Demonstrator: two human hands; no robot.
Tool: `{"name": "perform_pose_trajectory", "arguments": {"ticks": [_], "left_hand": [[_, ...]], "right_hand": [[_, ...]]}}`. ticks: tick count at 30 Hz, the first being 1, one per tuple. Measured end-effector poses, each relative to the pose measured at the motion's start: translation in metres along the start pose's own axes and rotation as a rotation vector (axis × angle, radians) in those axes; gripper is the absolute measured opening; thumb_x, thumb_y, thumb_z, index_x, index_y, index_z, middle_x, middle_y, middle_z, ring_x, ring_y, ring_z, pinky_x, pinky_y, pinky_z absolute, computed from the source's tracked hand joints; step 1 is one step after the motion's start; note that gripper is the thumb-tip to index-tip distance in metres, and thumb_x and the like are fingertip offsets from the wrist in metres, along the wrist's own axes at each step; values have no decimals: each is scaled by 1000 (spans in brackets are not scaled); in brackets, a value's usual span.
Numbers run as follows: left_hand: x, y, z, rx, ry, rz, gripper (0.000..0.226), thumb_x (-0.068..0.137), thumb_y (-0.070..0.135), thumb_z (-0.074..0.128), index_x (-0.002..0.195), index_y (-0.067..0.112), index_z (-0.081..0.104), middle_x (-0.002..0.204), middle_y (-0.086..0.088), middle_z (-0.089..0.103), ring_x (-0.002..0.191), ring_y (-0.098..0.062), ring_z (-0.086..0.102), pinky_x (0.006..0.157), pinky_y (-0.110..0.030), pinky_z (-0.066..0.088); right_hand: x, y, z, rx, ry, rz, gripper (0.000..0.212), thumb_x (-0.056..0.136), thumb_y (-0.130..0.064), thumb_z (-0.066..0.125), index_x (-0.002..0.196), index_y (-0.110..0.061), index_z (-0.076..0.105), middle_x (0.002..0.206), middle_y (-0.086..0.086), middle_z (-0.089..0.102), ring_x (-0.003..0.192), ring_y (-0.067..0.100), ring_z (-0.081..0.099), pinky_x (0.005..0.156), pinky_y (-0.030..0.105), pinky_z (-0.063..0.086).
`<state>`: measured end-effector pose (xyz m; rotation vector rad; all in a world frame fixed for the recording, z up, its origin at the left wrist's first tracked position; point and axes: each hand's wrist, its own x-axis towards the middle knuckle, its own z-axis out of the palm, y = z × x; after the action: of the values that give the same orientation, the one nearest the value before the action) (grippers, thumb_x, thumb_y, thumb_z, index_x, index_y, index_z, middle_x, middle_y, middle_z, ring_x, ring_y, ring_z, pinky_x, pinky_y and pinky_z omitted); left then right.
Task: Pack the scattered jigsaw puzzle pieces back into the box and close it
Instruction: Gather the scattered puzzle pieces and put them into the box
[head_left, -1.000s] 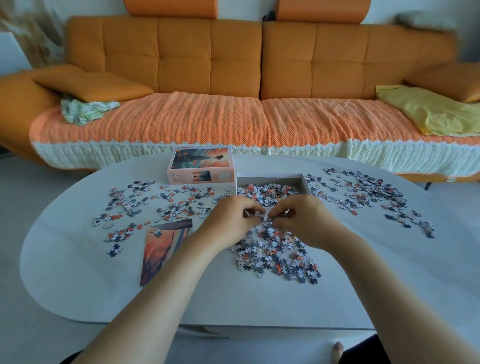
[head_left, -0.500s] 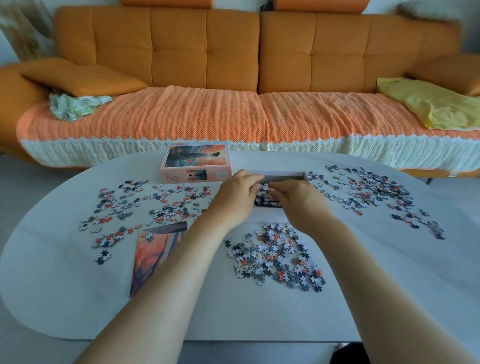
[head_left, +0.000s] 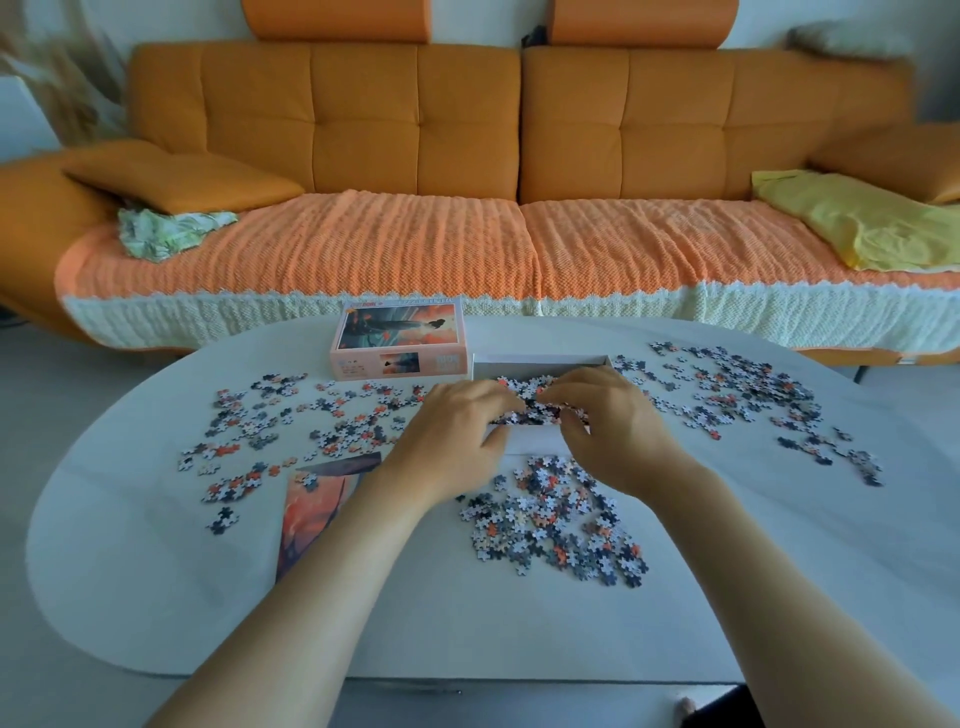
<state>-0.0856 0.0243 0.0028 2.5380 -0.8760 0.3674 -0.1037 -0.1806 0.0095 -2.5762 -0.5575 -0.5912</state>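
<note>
- orange tufted leather sofa (head_left: 363, 119)
- ribbed knit sofa throw (head_left: 395, 249): orange, cream zigzag edge
- pale pink cardboard box lid (head_left: 400, 338), orange sunset print
- tiny cardboard jigsaw pieces (head_left: 550, 519): orange, grey, white mix

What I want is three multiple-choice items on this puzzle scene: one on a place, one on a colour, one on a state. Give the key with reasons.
1. The lid stands: A. left of the open box; B. on the floor; C. on top of the box.
2. The cloth at the sofa's right end is: A. green; B. yellow; C. blue.
3. The box is: A. shut; B. open and empty; C. open with pieces inside.
Key: 1 A, it sits on the table beside the box's left wall. 2 B, plainly yellow. 3 C, pieces show between its walls.
</note>
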Motion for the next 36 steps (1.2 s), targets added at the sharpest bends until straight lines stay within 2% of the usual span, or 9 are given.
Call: {"name": "perform_pose_trajectory", "arguments": {"ticks": [3,5,7,11,17,20,23,26,36], "left_hand": [[-11,-1,-6,-20,87,32,18,89,19,60,105,19,67,105,8,61,98,-12,55,88,-33,44],[-21,3,-9,-78,27,1,11,89,23,61,100,23,65,98,13,59,89,-6,53,80,-33,49],[-31,6,-7,-118,-102,-49,18,89,34,61,106,28,62,104,14,55,97,-7,51,84,-36,49],[-47,5,1,60,-366,-155,68,81,64,59,139,30,44,129,10,39,124,-10,31,104,-36,35],[-53,13,0,-139,-323,-173,47,90,42,63,134,31,51,120,11,44,121,-6,37,92,-23,33],[-53,12,-8,-180,-341,-231,57,88,50,62,139,34,44,131,15,40,127,-5,38,94,-25,35],[-56,8,-15,-22,-427,-240,77,80,64,63,145,34,35,135,13,33,132,-7,26,104,-33,33],[-59,8,-13,-23,-474,-267,73,80,59,65,144,35,38,125,11,32,128,-7,27,99,-32,36],[-53,8,-6,-163,-366,-259,38,86,41,69,121,28,61,109,12,45,100,-5,49,87,-24,41]], "right_hand": [[-6,-17,-8,73,-90,-33,29,83,-2,56,97,-18,76,90,-8,67,74,2,53,71,21,48],[-13,-25,-5,64,-249,-16,30,85,-9,55,101,-24,75,97,-11,70,77,1,57,74,20,48],[-22,-29,2,4,-359,-24,35,86,-13,52,107,-30,72,111,-12,68,95,9,62,82,27,51],[-34,-32,16,-165,-414,-116,44,82,-11,50,120,-30,64,118,-5,63,110,22,54,87,42,51],[-39,-33,13,24,-384,-69,39,81,-4,54,110,-25,71,108,-7,67,100,18,57,82,39,51],[-37,-28,-2,1,-330,2,32,86,-22,56,116,-27,68,115,-10,63,109,12,53,89,35,50],[-41,-27,-12,-169,-512,59,62,80,-56,55,136,-31,50,134,-8,46,124,15,41,98,37,45],[-43,-32,-8,-260,-639,57,82,74,-72,53,144,-33,35,138,-4,35,126,18,34,104,41,39],[-32,-37,6,-27,-523,144,31,85,-31,69,116,-32,65,104,-6,51,88,12,54,79,24,44]]}}
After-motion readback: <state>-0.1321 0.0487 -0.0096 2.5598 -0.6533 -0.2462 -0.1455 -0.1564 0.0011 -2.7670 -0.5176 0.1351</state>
